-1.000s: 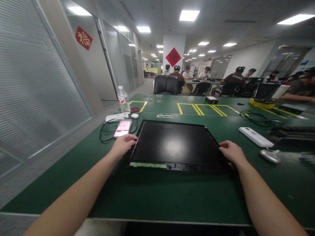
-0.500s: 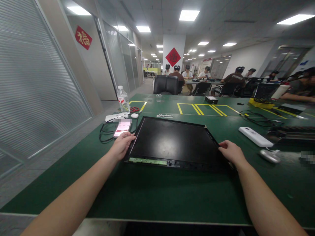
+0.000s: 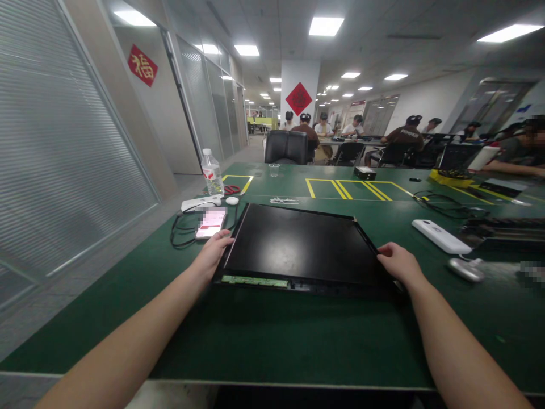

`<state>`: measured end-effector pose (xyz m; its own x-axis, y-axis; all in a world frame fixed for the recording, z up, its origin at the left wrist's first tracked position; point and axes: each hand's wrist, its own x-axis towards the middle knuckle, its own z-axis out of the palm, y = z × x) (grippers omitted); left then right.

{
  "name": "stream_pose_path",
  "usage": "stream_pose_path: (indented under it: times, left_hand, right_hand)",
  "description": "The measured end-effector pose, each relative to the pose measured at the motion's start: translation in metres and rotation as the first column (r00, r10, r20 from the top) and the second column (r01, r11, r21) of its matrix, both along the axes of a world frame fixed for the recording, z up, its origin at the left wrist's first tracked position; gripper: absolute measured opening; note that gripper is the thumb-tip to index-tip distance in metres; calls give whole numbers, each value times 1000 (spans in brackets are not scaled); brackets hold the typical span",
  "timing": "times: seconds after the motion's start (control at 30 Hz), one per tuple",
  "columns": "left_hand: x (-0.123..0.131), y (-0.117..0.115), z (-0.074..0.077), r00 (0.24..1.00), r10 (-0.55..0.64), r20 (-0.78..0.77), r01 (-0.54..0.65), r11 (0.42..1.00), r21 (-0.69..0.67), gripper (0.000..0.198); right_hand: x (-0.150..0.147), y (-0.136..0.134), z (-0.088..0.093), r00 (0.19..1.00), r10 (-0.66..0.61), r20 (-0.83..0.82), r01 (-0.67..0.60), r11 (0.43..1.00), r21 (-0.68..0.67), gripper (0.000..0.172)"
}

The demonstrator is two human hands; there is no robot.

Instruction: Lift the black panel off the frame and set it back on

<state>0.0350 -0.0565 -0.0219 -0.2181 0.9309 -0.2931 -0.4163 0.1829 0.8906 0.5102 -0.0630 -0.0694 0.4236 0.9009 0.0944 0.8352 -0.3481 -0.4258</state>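
Observation:
A black display panel (image 3: 298, 244), flat and rectangular, is in front of me over the green table (image 3: 272, 341). Along its near edge runs a strip of green circuit board (image 3: 254, 281). The left side of the panel is pinched by my left hand (image 3: 213, 253), thumb and fingers closed on the rim. My right hand (image 3: 400, 265) grips the opposite side in the same way. Some fingertips are hidden beneath the panel, and I cannot tell whether its underside touches the table.
Left of the panel lie a phone (image 3: 211, 222), black cable, a white power bank (image 3: 200, 203), red-handled scissors (image 3: 232, 190) and a water bottle (image 3: 211, 173). On the right are another white power bank (image 3: 440, 237) and a silver mouse (image 3: 466, 269). Several people sit at tables farther back.
Almost nothing differs. The whole view has shifted very slightly, and both hands keep their hold on the display panel.

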Motion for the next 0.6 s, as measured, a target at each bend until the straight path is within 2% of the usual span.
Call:
stream_pose_path:
  times: [0.27,0.6]
  left_hand:
    - [2,-5,4,998,-37,-40,37,999,-10,38]
    - [-3,-4,2,990,-134,-51,135,991,25,28]
  right_hand:
    - [-3,-1,4,1000,2,-12,-2,1000,-26,21]
    - [-7,-4,7,1000,-1,-27,1,1000,-12,21]
